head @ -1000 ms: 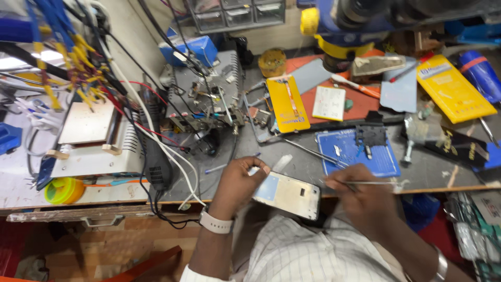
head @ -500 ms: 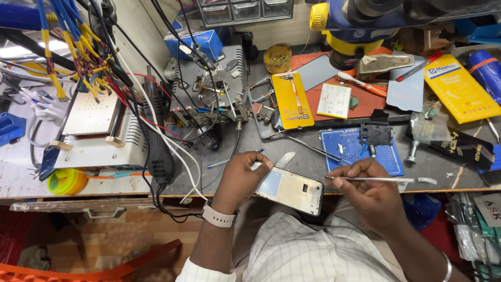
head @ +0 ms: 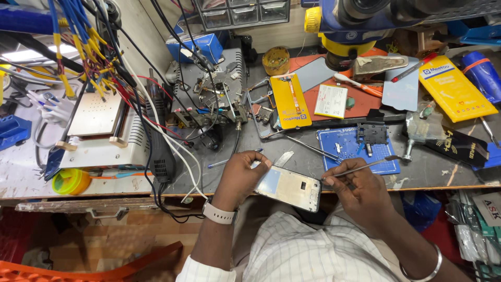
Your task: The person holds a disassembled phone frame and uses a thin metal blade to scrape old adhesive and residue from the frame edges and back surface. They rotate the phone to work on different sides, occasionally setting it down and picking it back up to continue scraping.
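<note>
Two hands work on an opened phone frame at the bench edge.

The rectangular silver phone frame [head: 288, 187] lies over the front edge of the grey workbench [head: 433, 169]. The left hand [head: 241, 176] grips its left end, and the right hand [head: 356, 189], just right of the frame, pinches a thin metal pry tool [head: 365, 167]. Behind the frame lies a blue rectangular work mat [head: 354, 149], and further behind a yellow flat card [head: 290, 100].

Checked white shirt [head: 313, 250] — pale watch [head: 219, 213], silver bangle [head: 425, 263].
</note>
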`<state>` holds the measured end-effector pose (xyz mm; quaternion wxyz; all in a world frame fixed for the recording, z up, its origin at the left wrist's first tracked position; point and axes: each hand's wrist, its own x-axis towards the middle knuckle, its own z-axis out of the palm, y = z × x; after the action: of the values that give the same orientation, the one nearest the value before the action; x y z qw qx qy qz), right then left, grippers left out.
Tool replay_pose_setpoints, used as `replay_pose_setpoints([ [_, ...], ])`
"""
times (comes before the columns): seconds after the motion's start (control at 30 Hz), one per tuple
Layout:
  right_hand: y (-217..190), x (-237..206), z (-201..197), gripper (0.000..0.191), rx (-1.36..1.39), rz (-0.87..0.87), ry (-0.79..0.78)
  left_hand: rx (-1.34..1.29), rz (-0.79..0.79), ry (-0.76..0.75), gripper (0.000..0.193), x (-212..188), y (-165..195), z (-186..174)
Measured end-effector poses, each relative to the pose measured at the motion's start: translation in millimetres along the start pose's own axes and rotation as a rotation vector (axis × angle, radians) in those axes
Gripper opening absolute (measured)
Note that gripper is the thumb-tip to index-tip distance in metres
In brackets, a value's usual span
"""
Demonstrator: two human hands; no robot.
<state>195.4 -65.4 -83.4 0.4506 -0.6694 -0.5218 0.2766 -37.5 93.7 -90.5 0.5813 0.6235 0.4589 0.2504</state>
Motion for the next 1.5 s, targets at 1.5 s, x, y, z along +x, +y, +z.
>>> replay_pose_setpoints([
  [1.5, -9.4, 18.8, 22.3, 0.014, -0.161, -0.362, 0.068, -0.055, -0.033, 0.005, 0.014, 2.9, 1.4, 4.2],
])
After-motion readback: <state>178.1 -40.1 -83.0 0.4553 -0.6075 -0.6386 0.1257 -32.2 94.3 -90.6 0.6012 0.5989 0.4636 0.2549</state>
